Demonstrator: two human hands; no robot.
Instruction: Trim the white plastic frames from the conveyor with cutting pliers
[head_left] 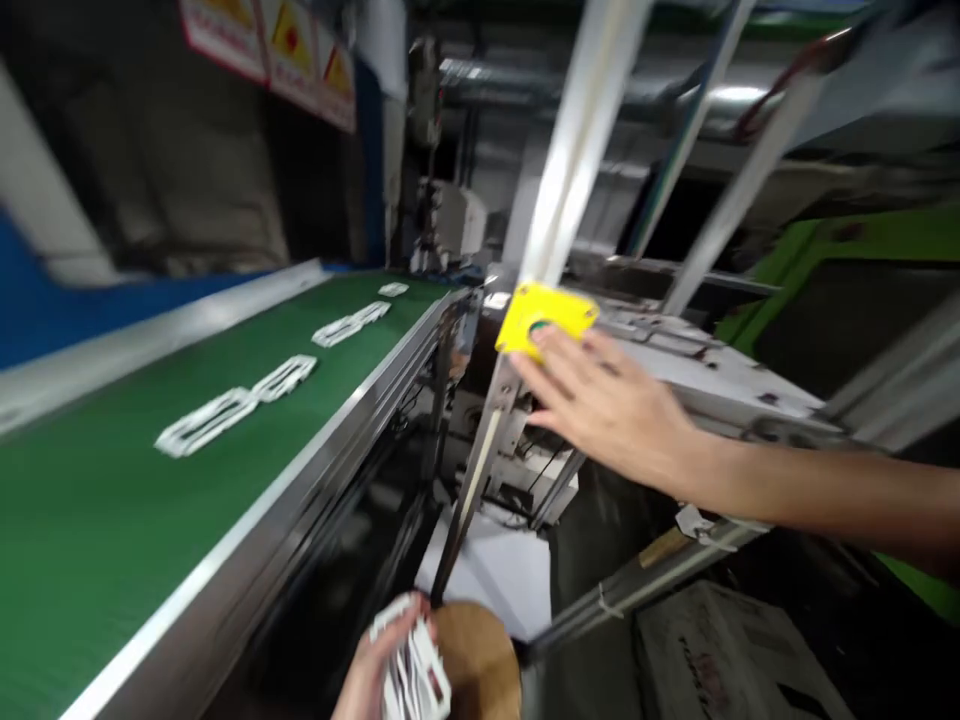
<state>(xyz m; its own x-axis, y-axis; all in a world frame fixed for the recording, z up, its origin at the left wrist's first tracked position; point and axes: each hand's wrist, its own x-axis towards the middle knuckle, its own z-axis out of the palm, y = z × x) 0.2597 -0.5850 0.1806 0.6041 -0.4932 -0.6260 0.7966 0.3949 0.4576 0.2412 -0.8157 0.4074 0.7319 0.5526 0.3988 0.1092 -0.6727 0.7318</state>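
Observation:
My right hand point(607, 400) reaches out with its fingers extended to a yellow control box point(555, 315) on an upright metal post. A fingertip lies at the green button point(538, 328) on the box's face. Low in the view, my left hand point(386, 650) is closed around a stack of white plastic frames point(412, 670), above a round brown stool top point(476, 660). More white plastic frames point(236, 405) lie in a line on the green conveyor belt point(97, 520) to the left.
The conveyor's metal side rail point(300, 460) runs along my left. On the right stand a pale machine table point(720, 370) and green machinery point(862, 240). A cardboard box point(735, 650) sits on the floor at lower right. Warning signs point(281, 45) hang at upper left.

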